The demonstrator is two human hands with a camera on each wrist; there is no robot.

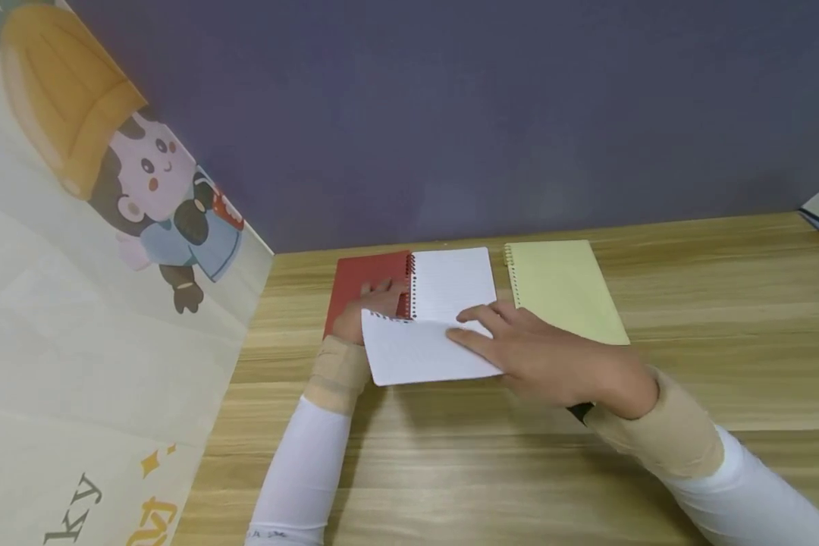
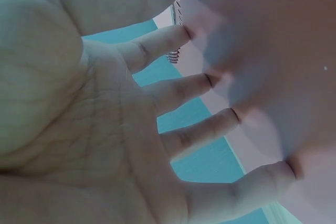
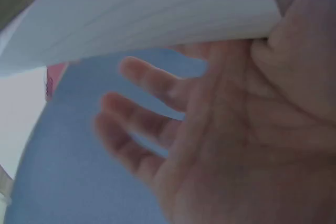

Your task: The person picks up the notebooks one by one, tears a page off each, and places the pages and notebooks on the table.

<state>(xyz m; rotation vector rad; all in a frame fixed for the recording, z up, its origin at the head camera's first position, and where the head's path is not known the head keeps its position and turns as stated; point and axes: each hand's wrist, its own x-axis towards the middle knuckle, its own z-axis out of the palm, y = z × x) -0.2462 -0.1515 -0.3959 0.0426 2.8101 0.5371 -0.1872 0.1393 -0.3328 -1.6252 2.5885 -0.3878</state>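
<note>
A spiral notebook with a red cover (image 1: 368, 274) lies spread on the table, its white lined paper (image 1: 453, 280) to the right of the wire binding (image 1: 410, 288). My left hand (image 1: 370, 309) presses its spread fingertips on the red cover; the left wrist view shows the palm with nothing held. A white sheet (image 1: 426, 356), raised at the near side, hides part of that hand and the notebook's lower part. My right hand (image 1: 553, 360) pinches this sheet at its right side. In the right wrist view, the other fingers hang free beneath the paper (image 3: 157, 14).
A pale yellow spiral notebook (image 1: 563, 288) lies just right of the red one, partly behind my right hand. Beyond the wooden table (image 1: 450, 470) stands a dark blue wall (image 1: 464, 121). A light panel with a cartoon figure (image 1: 157, 167) borders the left side.
</note>
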